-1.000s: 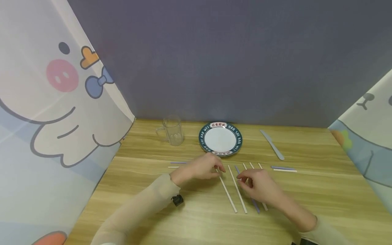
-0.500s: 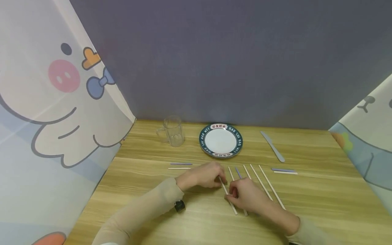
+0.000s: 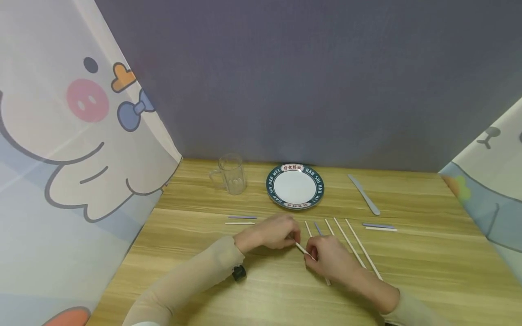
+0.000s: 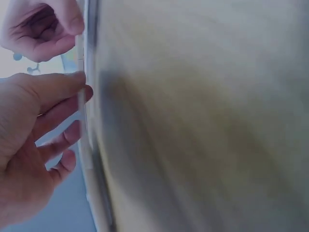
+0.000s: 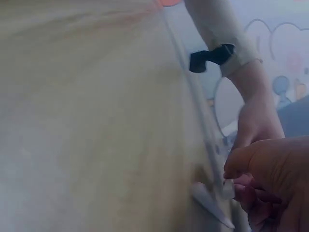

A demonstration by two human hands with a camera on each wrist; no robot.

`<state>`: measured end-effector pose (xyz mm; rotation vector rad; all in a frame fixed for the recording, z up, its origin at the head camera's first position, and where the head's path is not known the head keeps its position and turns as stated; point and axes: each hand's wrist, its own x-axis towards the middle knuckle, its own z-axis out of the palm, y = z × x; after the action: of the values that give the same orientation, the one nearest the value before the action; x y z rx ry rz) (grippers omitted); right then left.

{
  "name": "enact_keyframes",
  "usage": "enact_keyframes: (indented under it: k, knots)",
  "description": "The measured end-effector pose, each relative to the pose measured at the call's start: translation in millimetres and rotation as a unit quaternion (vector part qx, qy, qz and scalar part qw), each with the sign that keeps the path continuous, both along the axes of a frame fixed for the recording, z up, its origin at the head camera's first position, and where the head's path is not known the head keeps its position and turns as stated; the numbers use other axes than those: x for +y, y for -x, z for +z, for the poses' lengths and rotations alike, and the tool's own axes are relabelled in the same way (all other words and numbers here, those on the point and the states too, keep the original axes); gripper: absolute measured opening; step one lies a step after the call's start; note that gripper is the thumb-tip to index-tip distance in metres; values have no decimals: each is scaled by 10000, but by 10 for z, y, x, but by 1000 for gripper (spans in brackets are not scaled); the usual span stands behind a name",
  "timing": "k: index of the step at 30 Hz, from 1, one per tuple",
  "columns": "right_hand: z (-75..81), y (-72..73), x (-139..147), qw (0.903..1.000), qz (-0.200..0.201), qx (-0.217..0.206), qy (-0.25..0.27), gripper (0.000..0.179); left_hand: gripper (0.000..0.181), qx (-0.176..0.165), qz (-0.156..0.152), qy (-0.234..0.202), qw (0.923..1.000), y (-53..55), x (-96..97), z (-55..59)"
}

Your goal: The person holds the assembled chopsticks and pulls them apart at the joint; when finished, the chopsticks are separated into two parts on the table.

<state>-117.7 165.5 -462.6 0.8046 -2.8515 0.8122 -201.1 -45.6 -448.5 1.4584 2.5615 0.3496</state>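
Between my two hands, in the head view, runs a thin white stick. My left hand pinches it at the upper end, thumb against forefinger; the other fingers of that hand curl loosely in the left wrist view. The right hand pinches the same stick at its lower end, close to the left. Up close in the right wrist view, the stick's end shows at the right hand's fingertips. Under and beside the right hand lie another white stick and a purple stick, partly hidden.
More white sticks lie slanted to the right. Short purple and white sticks lie in pairs at left and right. Behind are a glass mug, a green-rimmed plate and a knife.
The right hand has moved left from the middle sticks to the leftmost white stick and taken hold of it. That stick's lower part, lying on the table before, now runs up to the right fingertips.
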Motion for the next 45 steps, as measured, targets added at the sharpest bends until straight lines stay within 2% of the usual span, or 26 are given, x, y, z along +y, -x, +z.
enact_keyframes:
  k: [4, 8, 13, 17, 21, 25, 31, 40, 45]
  knots:
    - [160, 88, 64, 9976, -199, 653, -75, 21, 4, -134, 149, -597, 9980, 17, -44, 129]
    - [346, 178, 134, 9930, 26, 1184, 43, 20, 4, -149, 130, -1363, 9905, 11, -74, 285]
    - [478, 266, 180, 9837, 579, 1687, 212, 18, 6, 294, 166, -1783, 9834, -47, -78, 475]
    - [538, 315, 173, 9781, 912, 1845, 325, 17, 6, 545, 195, -2026, 9775, -98, -82, 562]
    - [589, 343, 164, 9764, 1034, 1861, 369, 15, 5, 757, 145, -2326, 9695, -134, -86, 606]
    - [622, 359, 168, 9748, 1098, 1924, 250, 11, 8, 884, 115, -2463, 9651, -150, -94, 622]
    - [650, 383, 176, 9672, 1374, 2108, 358, 13, 9, 875, 100, -2588, 9619, -163, -112, 630]
    - [646, 392, 181, 9591, 1503, 2376, 311, 16, 9, 959, 33, -2749, 9567, -174, -144, 592]
    - [658, 407, 201, 9499, 1763, 2552, 396, 10, 10, 926, -30, -2786, 9559, -188, -152, 602]
